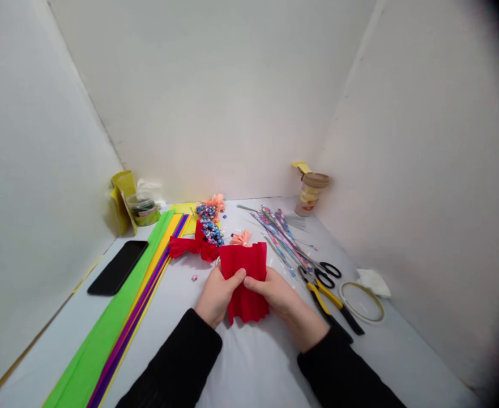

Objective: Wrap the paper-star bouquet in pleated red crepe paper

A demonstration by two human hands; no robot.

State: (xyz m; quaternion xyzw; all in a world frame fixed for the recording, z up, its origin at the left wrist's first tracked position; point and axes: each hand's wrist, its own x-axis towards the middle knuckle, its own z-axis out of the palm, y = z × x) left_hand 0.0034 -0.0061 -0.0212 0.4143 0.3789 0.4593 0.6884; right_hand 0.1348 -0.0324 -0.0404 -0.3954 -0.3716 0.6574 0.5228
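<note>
Far L: flat black smartphone (117,268), partly on the long green paper strip (100,334); yellow, orange & purple paper strips (135,297) run alongside. Behind, nr the wall: yellow upright packet (124,187) & round clear tub w/ green contents (144,211). Next, red crinkled paper piece (184,246) w/ blue-pink bead-like cluster (211,232) on/against it.

Centre: L hand (217,296) grips L side of red pleated crepe-paper sheet (244,258), thumb on front. Sheet's held upright-ish btwn both hands, peach fringed tuft (241,237) just behind its top edge. R hand (278,292) grips R side, thumb also on front, tips close tog.

Then R: patterned narrow strips (281,233), black-handled scissors (319,271), brown-lidded cup (311,195) at back, yellow-and-black pliers (331,295), pale round hoop (369,321), white crumpled tissue (374,282) just beside it.
</note>
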